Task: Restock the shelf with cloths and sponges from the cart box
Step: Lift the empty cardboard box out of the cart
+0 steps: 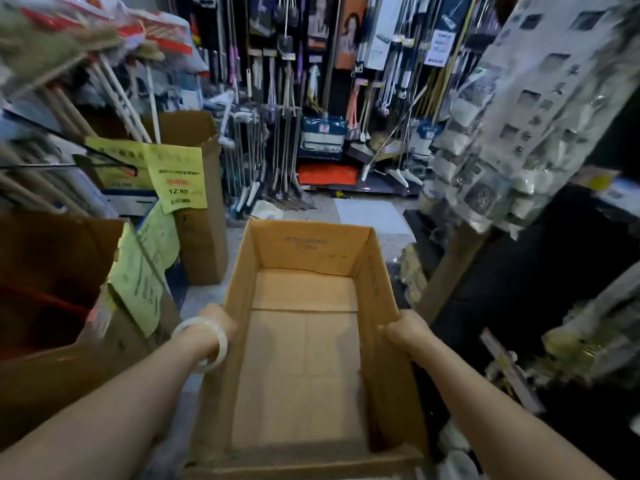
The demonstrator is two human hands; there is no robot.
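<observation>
An open cardboard box [311,247] is held in front of me, and its inside shows only bare cardboard. My left hand [216,315] grips the outside of its left wall, the fingers hidden behind the cardboard; a pale bangle sits on that wrist. My right hand [403,329] grips the right wall near its top edge, its fingers also hidden. No cloths or sponges show in the box. Packaged white cloths or sponges [502,133] hang in a tall strip at the upper right.
Tall cardboard boxes [204,216] holding brooms, with yellow price signs [178,176], crowd the left. Mops and brooms [277,150] hang on the far wall rack. A dark shelf unit [536,289] lines the right. A narrow strip of grey floor [367,213] runs ahead.
</observation>
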